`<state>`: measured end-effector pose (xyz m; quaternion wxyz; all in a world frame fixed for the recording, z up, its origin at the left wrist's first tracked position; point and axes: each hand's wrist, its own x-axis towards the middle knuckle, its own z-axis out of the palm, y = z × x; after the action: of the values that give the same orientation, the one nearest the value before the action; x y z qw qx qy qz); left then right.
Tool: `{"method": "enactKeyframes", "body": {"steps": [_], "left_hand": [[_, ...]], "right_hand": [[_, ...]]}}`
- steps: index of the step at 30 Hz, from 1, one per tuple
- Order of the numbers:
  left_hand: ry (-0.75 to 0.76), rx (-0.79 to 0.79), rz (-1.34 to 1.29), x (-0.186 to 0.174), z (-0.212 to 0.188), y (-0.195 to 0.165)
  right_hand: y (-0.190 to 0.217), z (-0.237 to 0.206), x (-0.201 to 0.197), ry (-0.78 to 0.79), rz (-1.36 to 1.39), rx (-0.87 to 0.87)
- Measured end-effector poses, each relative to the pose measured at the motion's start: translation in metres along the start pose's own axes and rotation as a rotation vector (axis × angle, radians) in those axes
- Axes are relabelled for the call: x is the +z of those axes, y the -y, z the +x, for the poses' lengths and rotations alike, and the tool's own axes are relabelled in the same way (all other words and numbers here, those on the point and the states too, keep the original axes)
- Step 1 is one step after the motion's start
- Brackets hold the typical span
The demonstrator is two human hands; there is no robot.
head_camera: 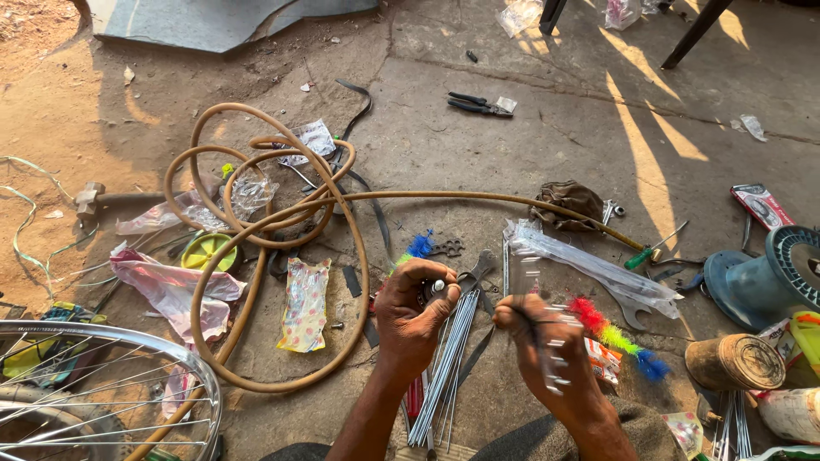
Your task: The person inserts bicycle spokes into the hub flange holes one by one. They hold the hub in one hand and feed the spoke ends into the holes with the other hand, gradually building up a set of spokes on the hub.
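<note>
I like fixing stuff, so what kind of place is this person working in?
Probably an outdoor bicycle repair spot on bare ground. A spoked wheel lies nearby, loose spokes lie under the left hand, and pliers and a coiled hose lie on the concrete.

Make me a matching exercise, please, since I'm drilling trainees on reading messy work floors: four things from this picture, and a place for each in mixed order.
Things:
1. pliers
2. tan hose
3. spoked wheel
4. bundle of spokes

Places:
A. bottom left corner
B. looped across the ground, left of centre
C. far off on the concrete, top centre
D. under the left hand

Pairs: 1-C, 2-B, 3-A, 4-D
</note>
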<state>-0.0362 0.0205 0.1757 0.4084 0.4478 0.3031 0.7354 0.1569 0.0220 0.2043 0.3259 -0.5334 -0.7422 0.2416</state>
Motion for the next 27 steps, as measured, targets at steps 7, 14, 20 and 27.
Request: {"method": "enactKeyframes", "body": {"steps": [7, 14, 20, 27], "left_hand": [[0.029, 0.13, -0.098, -0.002, 0.004, -0.027], [-0.003, 0.067, -0.058, -0.005, 0.004, -0.021], [-0.007, 0.044, -0.033, -0.007, 0.004, -0.015], [0.001, 0.062, -0.003, -0.006, 0.004, -0.018]], "right_hand": [[0.052, -0.012, -0.013, -0.381, 0.59, -0.103], [0.085, -0.014, -0.014, -0.42, 0.405, -0.283], [0.084, -0.008, -0.013, -0.447, 0.346, -0.368], [0.08, -0.002, -0.01, -0.437, 0.294, -0.403]]}}
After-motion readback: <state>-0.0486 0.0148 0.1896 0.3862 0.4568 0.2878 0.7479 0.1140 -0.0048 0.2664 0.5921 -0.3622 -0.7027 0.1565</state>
